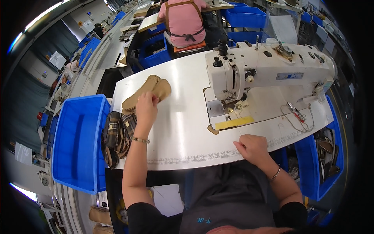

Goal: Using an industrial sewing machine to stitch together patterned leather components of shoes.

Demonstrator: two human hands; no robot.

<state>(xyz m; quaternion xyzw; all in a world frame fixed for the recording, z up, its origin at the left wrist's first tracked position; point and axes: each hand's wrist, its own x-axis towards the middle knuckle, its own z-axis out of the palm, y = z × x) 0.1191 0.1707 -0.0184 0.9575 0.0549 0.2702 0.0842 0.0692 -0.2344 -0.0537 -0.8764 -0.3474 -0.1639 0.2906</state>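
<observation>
At the left of the white sewing table (183, 128), my left hand (146, 108) pinches the edge of a tan insole-shaped piece (163, 89). The piece is lifted and slightly blurred. Beneath and beside it lies a stack of similar tan insole pieces (137, 93). Brown plaid fabric pieces (113, 134) are bunched at the table's left edge, partly behind my left wrist. My right hand (252, 149) rests at the table's front edge, fingers curled in and thumb pointing left, with nothing visible in it. The white sewing machine (269, 72) stands beyond it, its needle area apart from both hands.
A blue bin (78, 140) stands against the table's left side. Red-handled thread snips (297, 113) and a looped cord lie right of the machine bed. Another blue bin (311, 171) with shoe pieces is at lower right. A person in pink (185, 23) sits ahead.
</observation>
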